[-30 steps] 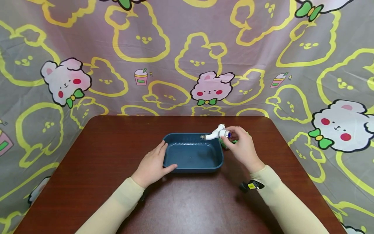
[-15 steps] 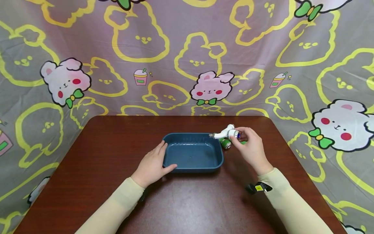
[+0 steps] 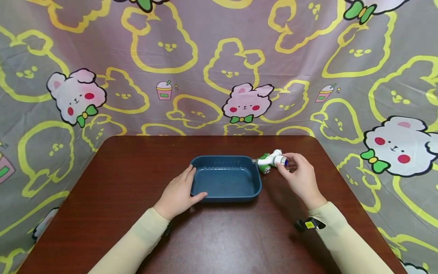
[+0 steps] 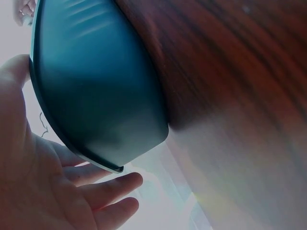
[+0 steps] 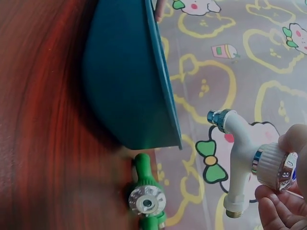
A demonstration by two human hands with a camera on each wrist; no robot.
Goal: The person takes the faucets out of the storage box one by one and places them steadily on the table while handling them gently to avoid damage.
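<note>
My right hand [image 3: 301, 175] pinches a white plastic faucet [image 3: 267, 161] by its ribbed knob. In the right wrist view the faucet [image 5: 241, 153] is held up off the table, with a chrome nozzle at one end and a brass thread at the other. Below it a green valve [image 5: 144, 196] with a clear round handle lies on the table, just beyond the right end of a dark blue plastic basin [image 3: 222, 180]. My left hand [image 3: 178, 192] rests on the basin's left end, fingers along the rim and thumb at the front edge. Nothing lies inside the basin.
The brown wooden table [image 3: 130, 171] carries the basin near its middle. A patterned cloth [image 3: 191, 45] with bunny faces hangs around the back and both sides, right behind the table's far edge.
My right hand has carried the white faucet rightward, from over the basin's right rim to above the green valve, which shows more now. My left hand and the basin have stayed put.
</note>
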